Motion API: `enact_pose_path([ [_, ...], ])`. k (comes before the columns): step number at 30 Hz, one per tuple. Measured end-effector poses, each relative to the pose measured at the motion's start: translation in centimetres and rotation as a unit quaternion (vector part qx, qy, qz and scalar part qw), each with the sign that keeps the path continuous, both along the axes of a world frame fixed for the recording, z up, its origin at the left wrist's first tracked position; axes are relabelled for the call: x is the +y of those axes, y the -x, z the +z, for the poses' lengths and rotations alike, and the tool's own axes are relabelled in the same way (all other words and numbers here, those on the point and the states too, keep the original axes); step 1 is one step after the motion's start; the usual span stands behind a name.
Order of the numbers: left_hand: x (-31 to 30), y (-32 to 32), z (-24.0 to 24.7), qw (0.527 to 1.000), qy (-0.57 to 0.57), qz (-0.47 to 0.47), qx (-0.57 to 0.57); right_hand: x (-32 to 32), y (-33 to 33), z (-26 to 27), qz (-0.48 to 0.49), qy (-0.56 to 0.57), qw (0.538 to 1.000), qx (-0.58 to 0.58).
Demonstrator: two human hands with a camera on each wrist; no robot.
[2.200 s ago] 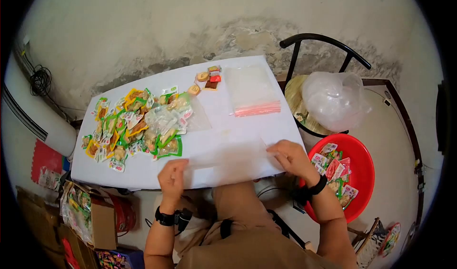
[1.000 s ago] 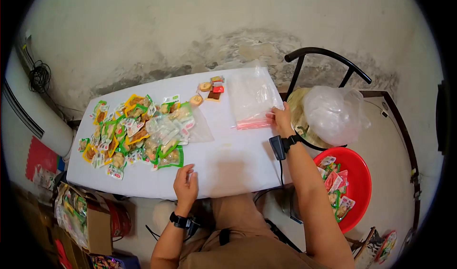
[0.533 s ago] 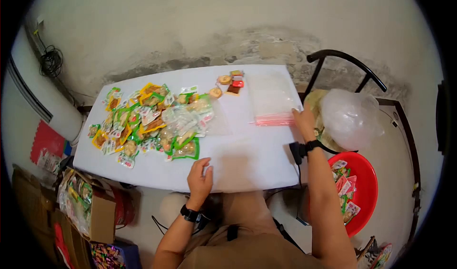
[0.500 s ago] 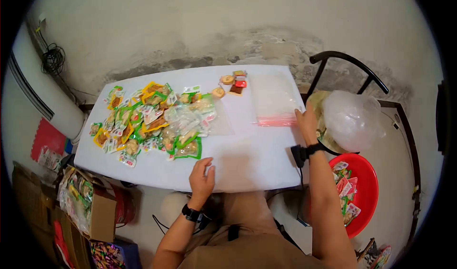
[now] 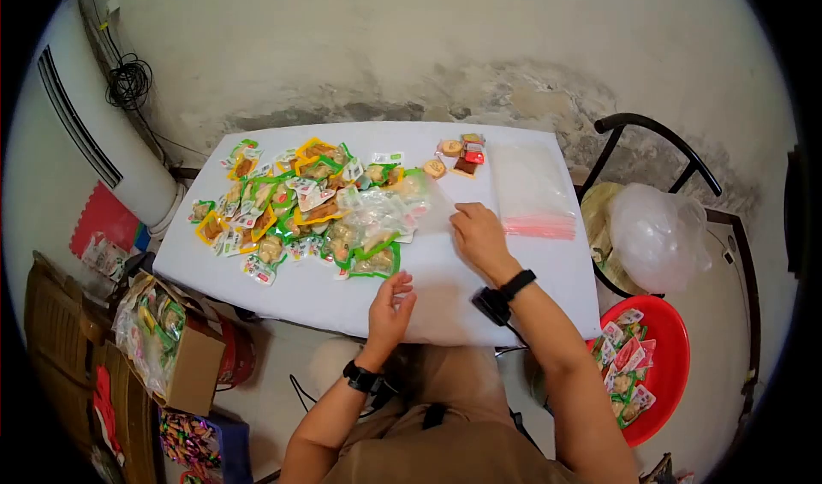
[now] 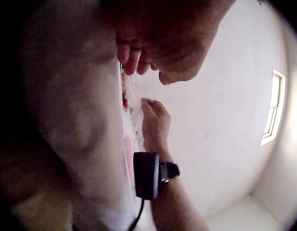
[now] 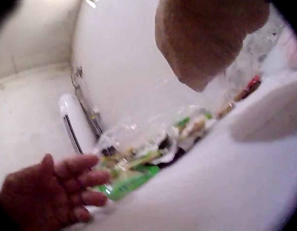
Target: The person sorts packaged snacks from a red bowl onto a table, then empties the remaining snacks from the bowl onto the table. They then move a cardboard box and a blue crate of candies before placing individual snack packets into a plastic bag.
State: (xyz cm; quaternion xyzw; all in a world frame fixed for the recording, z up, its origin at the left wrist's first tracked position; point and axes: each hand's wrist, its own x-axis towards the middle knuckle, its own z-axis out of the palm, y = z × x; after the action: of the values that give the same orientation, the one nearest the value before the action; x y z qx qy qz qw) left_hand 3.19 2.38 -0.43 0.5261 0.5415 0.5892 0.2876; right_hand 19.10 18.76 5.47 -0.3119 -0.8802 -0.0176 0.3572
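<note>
At the middle of the table, my right hand [image 5: 484, 240] has its fingers bent at the loose edge of a clear plastic bag [image 5: 438, 200] and pinches it. The rest of that bag spreads over the right side of a heap of packaged snacks [image 5: 287, 201] in green, yellow and clear wrappers. My left hand [image 5: 391, 317] is at the table's front edge, fingers relaxed, holding nothing. From the right wrist view, the left palm [image 7: 52, 195] faces the snack packs [image 7: 134, 180]. The right hand's fingertips are partly hidden there.
A stack of clear bags with pink edges [image 5: 538, 227] lies on the white table [image 5: 548, 287] at right. Small wrapped cakes [image 5: 434, 169] sit at the back. Right of the table are a chair [image 5: 659, 128] and a red basin [image 5: 672, 381]; a cardboard box [image 5: 193, 377] is at left.
Both hands held a clear bag stretched over the table's front; the right hand then laid it on the stack and moved left to the bag on the snacks. The head view shifted left.
</note>
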Motion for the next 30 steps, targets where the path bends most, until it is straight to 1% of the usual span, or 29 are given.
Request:
enact_pose_path([
  [1, 0.1, 0.0, -0.4, 0.992, 0.014, -0.038, -0.118, -1.3, -0.6, 1.4, 0.000, 0.000, 1.000, 0.000],
  [2, 0.2, 0.0, 0.4, 0.992, 0.015, -0.039, -0.118, -2.9, -1.4, 2.6, 0.002, -0.017, 1.000, -0.014],
  [3, 0.4, -0.2, 1.9, 0.963, 0.061, -0.050, -0.258, -4.3, -2.1, 3.3, 0.003, -0.033, 0.999, -0.029],
  [4, 0.7, -0.4, 3.2, 0.912, 0.106, -0.060, -0.391, -6.0, -2.9, 3.2, 0.016, -0.036, 0.998, -0.049],
  [5, 0.9, -0.8, 3.8, 0.912, 0.109, -0.062, -0.391, -7.7, -3.7, 2.8, 0.029, -0.041, 0.996, -0.069],
  [7, 1.6, -1.6, 4.5, 0.890, 0.054, -0.044, -0.451, -11.1, -5.2, 2.1, 0.080, -0.047, 0.979, -0.181],
  [8, 1.8, -1.9, 4.6, 0.889, 0.058, -0.048, -0.452, -12.3, -5.6, 2.3, 0.074, -0.044, 0.979, -0.182],
  [10, 2.0, -2.2, 4.8, 0.874, 0.051, -0.022, -0.483, -14.1, -5.9, 2.9, 0.184, 0.071, 0.969, -0.148],
  [11, 1.9, -2.1, 5.0, 0.874, 0.053, -0.025, -0.482, -14.1, -6.0, 3.2, 0.181, 0.072, 0.970, -0.147],
  [12, 1.7, -1.9, 5.3, 0.863, 0.069, -0.097, -0.491, -13.6, -6.0, 3.7, 0.136, 0.135, 0.981, -0.035],
  [13, 1.4, -1.6, 5.6, 0.847, 0.084, -0.168, -0.497, -12.9, -6.0, 4.3, 0.090, 0.196, 0.973, 0.078],
  [14, 1.0, -1.2, 6.1, 0.848, 0.086, -0.170, -0.495, -11.6, -6.0, 4.9, 0.065, 0.174, 0.973, 0.141],
  [15, 0.6, -0.8, 6.6, 0.854, 0.111, -0.250, -0.443, -10.6, -5.8, 4.8, 0.063, 0.174, 0.972, 0.143],
  [16, 0.2, -0.6, 7.1, 0.852, 0.134, -0.326, -0.387, -9.6, -5.5, 4.3, 0.053, 0.286, 0.937, 0.192],
  [17, 0.0, -0.6, 7.6, 0.852, 0.136, -0.327, -0.385, -9.0, -5.1, 4.2, 0.043, 0.393, 0.887, 0.238],
  [18, -0.2, -0.5, 8.2, 0.856, 0.161, -0.355, -0.340, -8.7, -4.8, 4.4, 0.042, 0.394, 0.886, 0.242],
  [19, -0.3, -0.5, 8.5, 0.857, 0.185, -0.380, -0.294, -8.5, -4.3, 4.6, 0.086, 0.505, 0.810, 0.285],
  [20, -0.3, -0.6, 8.5, 0.857, 0.187, -0.381, -0.292, -8.4, -4.1, 4.7, 0.129, 0.604, 0.717, 0.322],
  [22, -0.4, -1.1, 8.4, 0.910, 0.147, -0.307, -0.238, -8.4, -4.0, 4.3, 0.117, 0.588, 0.722, 0.345],
  [23, -0.4, -1.1, 8.3, 0.910, 0.148, -0.306, -0.238, -8.4, -4.0, 4.1, 0.105, 0.572, 0.726, 0.367],
  [25, 0.0, -1.2, 7.9, 0.923, 0.106, -0.166, -0.330, -8.5, -4.1, 3.6, 0.101, 0.558, 0.732, 0.377],
  [26, 0.1, -1.3, 7.9, 0.923, 0.107, -0.166, -0.330, -8.6, -4.2, 3.5, 0.097, 0.543, 0.739, 0.385],
  [28, 0.5, -1.6, 8.2, 0.926, 0.136, -0.089, -0.342, -8.7, -4.4, 3.6, 0.091, 0.535, 0.742, 0.392],
  [29, 0.7, -1.8, 8.0, 0.926, 0.135, -0.089, -0.342, -8.8, -4.5, 3.6, 0.085, 0.528, 0.745, 0.399],
  [30, 0.9, -1.9, 7.5, 0.934, 0.120, -0.054, -0.333, -8.7, -4.6, 3.5, 0.085, 0.527, 0.746, 0.399],
])
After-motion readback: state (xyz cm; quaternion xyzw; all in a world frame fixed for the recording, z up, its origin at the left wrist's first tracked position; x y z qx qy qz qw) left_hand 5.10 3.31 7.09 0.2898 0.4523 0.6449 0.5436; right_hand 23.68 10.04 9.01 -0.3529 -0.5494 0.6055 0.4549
